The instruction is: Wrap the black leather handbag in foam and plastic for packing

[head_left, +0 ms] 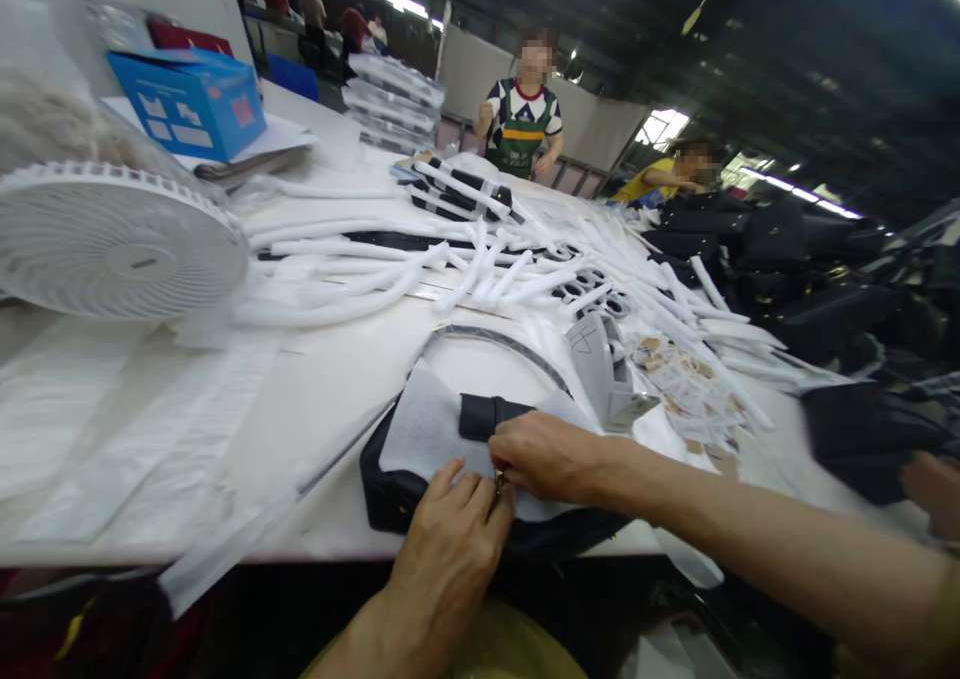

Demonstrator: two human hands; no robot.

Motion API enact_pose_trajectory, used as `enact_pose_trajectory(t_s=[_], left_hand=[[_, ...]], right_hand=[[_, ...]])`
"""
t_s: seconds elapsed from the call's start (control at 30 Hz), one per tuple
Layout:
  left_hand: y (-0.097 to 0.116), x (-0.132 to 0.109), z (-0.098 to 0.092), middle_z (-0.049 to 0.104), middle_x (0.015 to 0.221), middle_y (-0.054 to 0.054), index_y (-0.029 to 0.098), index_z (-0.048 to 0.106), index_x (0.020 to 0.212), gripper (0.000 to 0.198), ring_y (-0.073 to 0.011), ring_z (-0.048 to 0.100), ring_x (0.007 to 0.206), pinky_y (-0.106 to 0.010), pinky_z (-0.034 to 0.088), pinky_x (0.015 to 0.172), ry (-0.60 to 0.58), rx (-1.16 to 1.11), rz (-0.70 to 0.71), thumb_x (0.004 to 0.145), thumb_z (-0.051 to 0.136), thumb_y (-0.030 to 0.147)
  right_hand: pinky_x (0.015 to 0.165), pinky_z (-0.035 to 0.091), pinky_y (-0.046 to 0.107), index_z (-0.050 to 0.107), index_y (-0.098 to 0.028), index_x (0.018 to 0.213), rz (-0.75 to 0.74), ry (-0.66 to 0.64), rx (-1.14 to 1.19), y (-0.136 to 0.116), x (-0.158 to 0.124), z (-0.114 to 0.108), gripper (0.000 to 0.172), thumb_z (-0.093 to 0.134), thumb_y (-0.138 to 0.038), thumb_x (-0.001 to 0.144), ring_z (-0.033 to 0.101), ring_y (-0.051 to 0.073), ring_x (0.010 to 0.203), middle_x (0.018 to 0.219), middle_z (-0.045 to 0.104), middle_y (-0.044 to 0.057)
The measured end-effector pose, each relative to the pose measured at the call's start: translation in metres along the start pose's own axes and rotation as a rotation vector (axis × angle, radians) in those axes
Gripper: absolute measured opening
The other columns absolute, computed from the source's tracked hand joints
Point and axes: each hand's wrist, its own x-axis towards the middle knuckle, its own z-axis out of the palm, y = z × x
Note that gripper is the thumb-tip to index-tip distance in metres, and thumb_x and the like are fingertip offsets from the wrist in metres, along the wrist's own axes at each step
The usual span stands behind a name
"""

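Note:
A black handbag (386, 499) lies at the table's near edge, with a thin white sheet (427, 424) over it. Its handle (499, 334), covered in clear wrap, arches away from me. A black strap tab (480, 417) rests on the sheet. My left hand (457, 529) grips the bag's near side, fingertips on the sheet and thumb beside a small gold-coloured fitting (500, 479). Closed above that fitting, my right hand (544, 454) pinches the bag by the tab; its fingertips are partly hidden.
Many white wrapped strips (360, 289) cover the table's middle. A white fan (127, 244) and a blue box (191, 104) stand at left. Tags (686, 384) and black bags (780, 259) lie at right. One person (525, 124) stands across the table, another (664, 174) leans farther right.

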Motion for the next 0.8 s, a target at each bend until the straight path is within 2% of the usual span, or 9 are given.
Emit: enact_pose_trajectory(t_s=[0.17,0.27,0.33,0.43,0.5,0.57,0.67,0.73,0.8], left_hand=[[0.002,0.002,-0.001,0.069,0.092,-0.005,0.014,0.059,0.12,0.034,-0.0182,0.063,0.086,-0.04,0.041,0.099,0.092,0.079,0.038,0.096,0.036,0.009],[-0.003,0.004,-0.019,0.069,0.116,-0.007,0.014,0.052,0.13,0.038,-0.0202,0.061,0.108,-0.04,0.035,0.105,0.15,0.181,0.092,0.096,0.035,0.011],[-0.014,0.005,-0.036,0.061,0.133,-0.008,0.017,0.046,0.137,0.042,-0.0231,0.052,0.124,-0.044,0.027,0.111,0.132,0.247,0.095,0.095,0.044,0.02],[-0.041,0.002,-0.056,0.057,0.139,-0.008,0.022,0.048,0.137,0.058,-0.0294,0.05,0.128,-0.05,0.029,0.111,0.035,0.304,0.025,0.082,0.065,0.033],[-0.059,-0.004,-0.06,0.062,0.132,-0.007,0.024,0.055,0.13,0.057,-0.0296,0.058,0.119,-0.046,0.041,0.103,-0.08,0.343,0.044,0.075,0.071,0.027],[-0.073,-0.012,-0.058,0.067,0.125,-0.005,0.026,0.06,0.122,0.054,-0.0267,0.063,0.111,-0.04,0.048,0.094,-0.12,0.376,-0.005,0.07,0.071,0.017],[-0.08,-0.023,-0.052,0.068,0.122,-0.002,0.027,0.061,0.119,0.05,-0.0231,0.064,0.108,-0.035,0.05,0.091,-0.063,0.38,0.005,0.072,0.066,0.01],[-0.079,-0.025,-0.05,0.07,0.119,-0.001,0.027,0.061,0.118,0.048,-0.0223,0.065,0.106,-0.035,0.05,0.092,-0.003,0.384,0.041,0.075,0.061,0.007],[-0.078,-0.023,-0.052,0.072,0.115,-0.001,0.026,0.063,0.115,0.043,-0.0226,0.067,0.101,-0.036,0.05,0.091,0.056,0.4,0.069,0.077,0.056,0.006]], right_hand=[[0.061,0.042,0.026,0.062,-0.015,0.089,-0.002,0.214,-0.04,-0.006,-0.015,0.022,0.017,0.047,-0.009,0.091,0.062,0.016,0.072,0.086,0.066,0.006],[0.073,0.047,0.026,0.064,-0.016,0.092,0.112,0.377,0.086,-0.005,-0.035,0.018,0.014,0.051,-0.011,0.091,0.063,0.017,0.082,0.09,0.067,0.006],[0.085,0.049,0.03,0.065,-0.016,0.105,0.195,0.53,0.16,-0.005,-0.055,0.013,0.016,0.057,-0.019,0.091,0.064,0.019,0.094,0.101,0.069,0.008],[0.101,0.044,0.038,0.058,-0.019,0.127,0.216,0.658,0.173,-0.011,-0.086,0.021,0.049,0.07,-0.038,0.084,0.058,0.025,0.116,0.124,0.064,0.011],[0.107,0.039,0.044,0.051,-0.02,0.135,0.218,0.65,0.115,-0.017,-0.096,0.043,0.067,0.076,-0.043,0.078,0.053,0.029,0.123,0.135,0.058,0.012],[0.11,0.032,0.052,0.045,-0.02,0.139,0.246,0.68,0.04,-0.021,-0.096,0.071,0.075,0.079,-0.038,0.075,0.05,0.032,0.126,0.139,0.054,0.013],[0.111,0.029,0.052,0.047,-0.02,0.136,0.263,0.81,-0.029,-0.022,-0.086,0.103,0.062,0.073,-0.025,0.08,0.052,0.031,0.124,0.135,0.058,0.01],[0.108,0.032,0.047,0.051,-0.022,0.13,0.254,0.893,-0.038,-0.02,-0.082,0.108,0.048,0.066,-0.019,0.085,0.056,0.027,0.118,0.128,0.064,0.007],[0.1,0.038,0.042,0.056,-0.024,0.122,0.237,0.923,-0.034,-0.015,-0.081,0.101,0.036,0.062,-0.017,0.088,0.061,0.023,0.108,0.117,0.069,0.005]])
